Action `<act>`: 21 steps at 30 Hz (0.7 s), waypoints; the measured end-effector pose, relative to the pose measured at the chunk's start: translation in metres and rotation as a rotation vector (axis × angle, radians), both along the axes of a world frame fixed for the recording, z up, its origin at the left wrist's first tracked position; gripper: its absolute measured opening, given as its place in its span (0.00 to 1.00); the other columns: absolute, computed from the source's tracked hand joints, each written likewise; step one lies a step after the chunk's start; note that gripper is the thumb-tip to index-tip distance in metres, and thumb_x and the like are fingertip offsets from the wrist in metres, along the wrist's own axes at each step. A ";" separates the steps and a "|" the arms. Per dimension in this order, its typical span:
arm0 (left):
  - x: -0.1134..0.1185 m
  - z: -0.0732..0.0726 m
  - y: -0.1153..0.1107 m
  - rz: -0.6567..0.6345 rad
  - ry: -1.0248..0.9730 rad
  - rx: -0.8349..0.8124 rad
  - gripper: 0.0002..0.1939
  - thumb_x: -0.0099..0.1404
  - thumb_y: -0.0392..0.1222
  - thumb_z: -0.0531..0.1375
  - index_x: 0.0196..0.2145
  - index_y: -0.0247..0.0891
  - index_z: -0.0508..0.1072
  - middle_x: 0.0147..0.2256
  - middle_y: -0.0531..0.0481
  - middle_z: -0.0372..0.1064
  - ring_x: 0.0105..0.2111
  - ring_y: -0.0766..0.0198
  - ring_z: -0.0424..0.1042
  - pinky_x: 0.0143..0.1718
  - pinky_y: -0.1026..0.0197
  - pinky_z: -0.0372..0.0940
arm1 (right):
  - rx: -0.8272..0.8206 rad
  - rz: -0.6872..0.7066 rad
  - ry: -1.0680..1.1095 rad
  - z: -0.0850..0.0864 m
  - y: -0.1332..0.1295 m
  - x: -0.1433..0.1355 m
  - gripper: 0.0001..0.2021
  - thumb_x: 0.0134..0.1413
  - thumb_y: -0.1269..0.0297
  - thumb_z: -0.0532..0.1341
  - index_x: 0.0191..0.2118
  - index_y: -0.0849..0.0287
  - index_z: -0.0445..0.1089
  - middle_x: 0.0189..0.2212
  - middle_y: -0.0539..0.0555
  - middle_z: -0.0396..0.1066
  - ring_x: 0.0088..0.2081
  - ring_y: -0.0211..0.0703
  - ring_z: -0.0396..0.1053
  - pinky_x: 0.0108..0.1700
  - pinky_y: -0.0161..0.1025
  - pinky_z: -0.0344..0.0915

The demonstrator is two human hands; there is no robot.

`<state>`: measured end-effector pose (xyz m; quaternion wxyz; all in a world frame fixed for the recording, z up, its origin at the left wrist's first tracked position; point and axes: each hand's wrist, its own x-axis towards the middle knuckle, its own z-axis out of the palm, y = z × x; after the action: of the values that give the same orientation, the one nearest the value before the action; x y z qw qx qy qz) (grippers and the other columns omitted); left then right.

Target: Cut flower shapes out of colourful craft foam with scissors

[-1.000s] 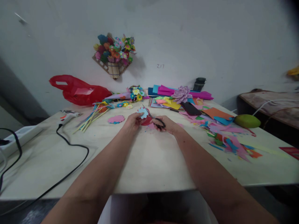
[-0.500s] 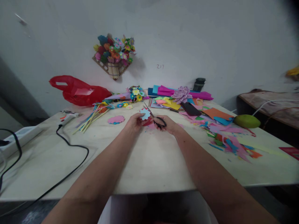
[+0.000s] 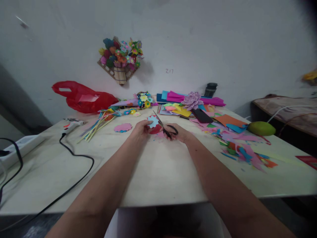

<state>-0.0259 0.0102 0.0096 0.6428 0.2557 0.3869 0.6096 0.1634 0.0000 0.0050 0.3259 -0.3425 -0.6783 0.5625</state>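
Near the middle of the table, my left hand point(image 3: 141, 129) pinches a light blue flower cutout point(image 3: 153, 122) together with a red piece point(image 3: 156, 129), which shows behind and below the blue one. My right hand point(image 3: 180, 133) is closed around the black handles of a pair of scissors point(image 3: 169, 131). Their blades point up and left, just beside the right edge of the cutout. Whether the blades touch the red piece I cannot tell. Small pink scraps lie on the table under the hands. A pink scalloped cutout point(image 3: 123, 127) rests left of my left hand.
A glue gun point(image 3: 73, 125) with a black cord and a white power strip point(image 3: 23, 148) lie left. Behind are a red plastic bag point(image 3: 85, 99) and paper flowers point(image 3: 145, 99). On the right are a phone point(image 3: 201, 116), coloured scraps point(image 3: 247, 155) and a green fruit point(image 3: 262, 128).
The scissors have shifted slightly right and down, with their blades a little apart from the blue cutout. The blue cutout and red piece have moved slightly left, and more red shows.
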 end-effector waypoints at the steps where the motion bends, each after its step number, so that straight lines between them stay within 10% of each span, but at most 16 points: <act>1: -0.001 0.000 0.000 0.010 0.017 -0.003 0.10 0.50 0.23 0.60 0.30 0.31 0.73 0.21 0.47 0.72 0.20 0.65 0.71 0.20 0.67 0.66 | -0.006 -0.024 -0.017 0.001 0.001 0.001 0.18 0.53 0.49 0.62 0.32 0.63 0.68 0.20 0.50 0.68 0.16 0.31 0.62 0.15 0.29 0.47; 6: -0.004 -0.002 0.004 0.055 0.121 0.023 0.07 0.49 0.23 0.61 0.24 0.31 0.70 0.20 0.48 0.70 0.18 0.66 0.69 0.18 0.68 0.64 | -0.035 -0.278 -0.084 0.001 0.010 0.004 0.16 0.52 0.53 0.65 0.29 0.62 0.67 0.16 0.49 0.66 0.14 0.30 0.59 0.13 0.29 0.45; 13: -0.005 -0.002 0.006 0.110 0.064 -0.029 0.08 0.49 0.21 0.60 0.26 0.30 0.71 0.21 0.47 0.70 0.18 0.67 0.69 0.18 0.69 0.65 | -0.019 0.006 0.026 0.001 0.003 0.001 0.18 0.49 0.50 0.66 0.31 0.64 0.69 0.18 0.50 0.68 0.16 0.31 0.61 0.14 0.29 0.46; 21: -0.007 -0.003 0.009 0.100 -0.023 -0.064 0.08 0.54 0.22 0.58 0.30 0.30 0.72 0.23 0.46 0.72 0.20 0.65 0.72 0.21 0.67 0.70 | -0.093 -0.286 0.046 0.000 0.011 0.012 0.15 0.53 0.53 0.64 0.33 0.63 0.69 0.17 0.50 0.67 0.14 0.31 0.61 0.12 0.29 0.45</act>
<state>-0.0328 0.0188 0.0070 0.6239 0.2085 0.4112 0.6310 0.1750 0.0112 0.0051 0.4020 -0.4374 -0.5883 0.5487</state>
